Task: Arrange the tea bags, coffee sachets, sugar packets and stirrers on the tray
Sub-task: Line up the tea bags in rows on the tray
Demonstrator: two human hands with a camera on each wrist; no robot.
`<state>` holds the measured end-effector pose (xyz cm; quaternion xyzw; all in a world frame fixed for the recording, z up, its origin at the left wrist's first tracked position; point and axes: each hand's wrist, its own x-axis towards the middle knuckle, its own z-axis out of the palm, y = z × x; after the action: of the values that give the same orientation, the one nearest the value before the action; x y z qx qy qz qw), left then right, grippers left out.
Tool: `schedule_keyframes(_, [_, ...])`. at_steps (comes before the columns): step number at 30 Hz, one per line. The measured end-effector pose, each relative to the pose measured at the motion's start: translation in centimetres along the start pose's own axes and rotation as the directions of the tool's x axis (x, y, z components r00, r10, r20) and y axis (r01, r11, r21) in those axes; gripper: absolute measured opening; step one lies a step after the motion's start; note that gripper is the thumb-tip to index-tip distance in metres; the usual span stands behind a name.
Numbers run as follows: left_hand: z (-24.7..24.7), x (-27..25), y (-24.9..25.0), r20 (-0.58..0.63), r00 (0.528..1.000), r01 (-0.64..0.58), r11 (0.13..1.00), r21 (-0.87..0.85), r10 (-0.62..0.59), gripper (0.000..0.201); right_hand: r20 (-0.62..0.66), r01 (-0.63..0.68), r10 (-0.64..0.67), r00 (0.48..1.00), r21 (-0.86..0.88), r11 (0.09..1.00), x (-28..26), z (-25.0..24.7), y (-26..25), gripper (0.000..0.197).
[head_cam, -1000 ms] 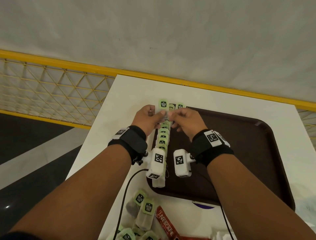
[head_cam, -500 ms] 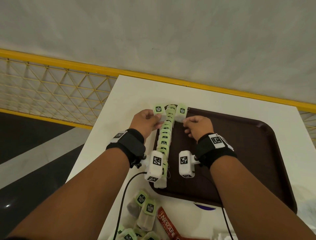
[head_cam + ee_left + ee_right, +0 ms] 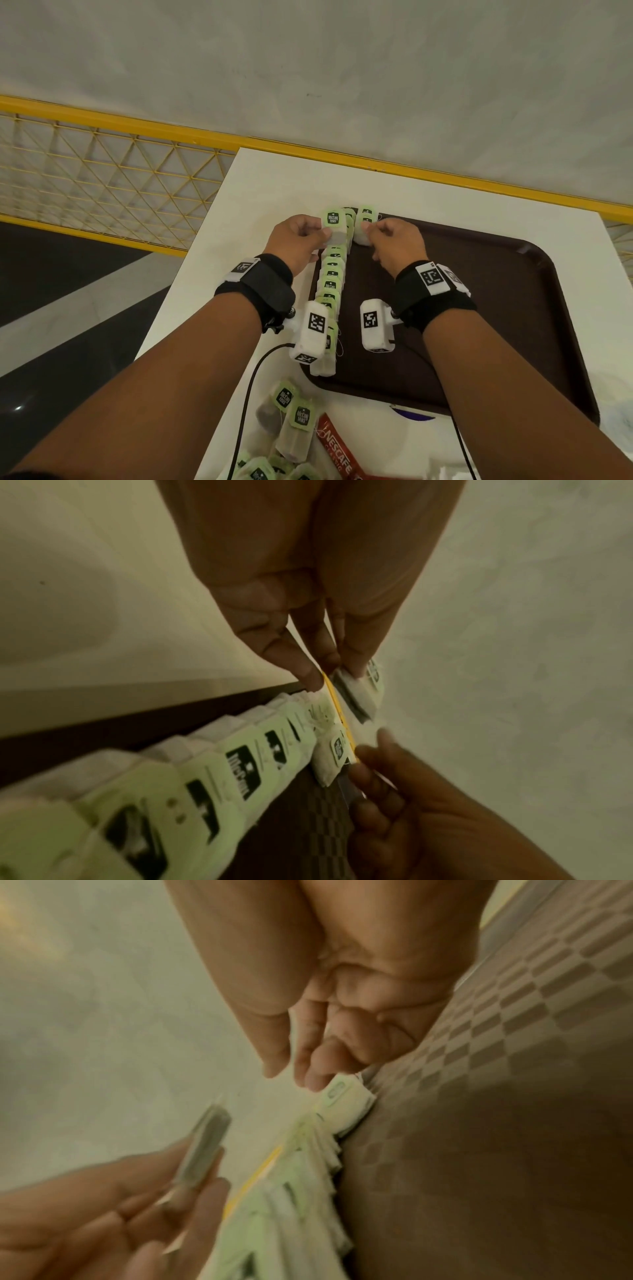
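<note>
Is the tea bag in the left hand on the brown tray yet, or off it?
Off it: the left hand pinches the green-tagged tea bag above the brown plastic tray, beside the row's far end.

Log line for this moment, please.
left hand: pinches tea bag | right hand: pinches second tea bag | row of tea bags: along tray left edge

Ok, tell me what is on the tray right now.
On the tray: a row of tea bags along its left edge. The right hand holds another bag at the far end. The forearms hide parts of the tray.
</note>
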<state>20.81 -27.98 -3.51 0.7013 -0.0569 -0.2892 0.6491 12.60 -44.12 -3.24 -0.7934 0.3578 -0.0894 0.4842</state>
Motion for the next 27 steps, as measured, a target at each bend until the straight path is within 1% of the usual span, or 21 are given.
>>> schedule_keyframes(2, [0.2,0.0,0.1,-0.005,1.0,-0.011,1.0,0.022,0.011,0.015,0.115,-0.002,-0.016,0.993,0.155,0.988,-0.7,0.3,-0.8,0.024])
schedule_keyframes(4, [0.5,-0.1,0.2,-0.004,1.0,-0.021,0.999,0.032,0.022,0.01,0.198,0.01,-0.051,0.979,0.202,0.979,-1.1,0.6,-0.9,0.017])
schedule_keyframes(5, [0.6,-0.2,0.2,0.002,1.0,-0.026,0.999,0.033,0.026,0.01,0.208,0.02,-0.065,0.976,0.21,0.977,-1.2,0.7,-0.7,0.015])
schedule_keyframes(7, [0.7,-0.3,0.1,0.015,0.999,-0.03,0.999,0.044,0.03,0.01,0.188,0.01,-0.054,0.981,0.225,0.974,-1.3,0.8,-0.4,0.016])
schedule_keyframes(10, [0.7,-0.4,0.0,0.016,1.0,-0.022,0.998,0.059,0.021,0.016,0.12,-0.052,0.027,0.992,0.215,0.975,-1.1,0.3,0.5,0.019])
schedule_keyframes(12, [0.5,-0.5,0.1,0.009,1.0,-0.006,0.998,0.061,0.005,0.019,0.074,-0.093,0.08,0.994,0.18,0.979,-0.8,-0.1,1.1,0.017])
schedule_keyframes(16, [-0.1,-0.7,0.3,0.004,1.0,0.01,0.997,0.082,-0.011,0.01,0.035,-0.14,0.137,0.99,0.092,0.986,-0.1,-0.2,1.8,0.014])
schedule_keyframes(18, [-0.2,-0.9,0.5,0.0,1.0,0.017,0.996,0.084,-0.017,0.006,0.033,-0.131,0.131,0.991,0.015,0.991,0.2,0.0,1.8,0.015])
schedule_keyframes(21, [-0.4,-1.3,0.7,0.003,1.0,0.023,0.996,0.088,-0.024,0.005,0.024,-0.114,0.118,0.993,-0.12,0.986,0.8,0.1,1.9,0.016])
schedule_keyframes(24, [-0.8,-2.0,1.2,0.004,1.0,0.028,0.995,0.097,-0.028,0.004,-0.026,-0.1,0.097,0.995,-0.283,0.954,1.0,-0.2,1.5,0.027])
schedule_keyframes(26, [-1.2,-2.8,1.7,0.014,1.0,0.024,0.993,0.115,-0.026,0.005,-0.04,-0.076,0.067,0.997,-0.336,0.939,0.4,-0.6,1.0,0.033])
schedule_keyframes(27, [-1.4,-3.3,1.9,0.022,0.999,0.025,0.991,0.129,-0.028,0.006,-0.024,-0.054,0.049,0.999,-0.341,0.939,-0.2,-0.8,0.7,0.035])
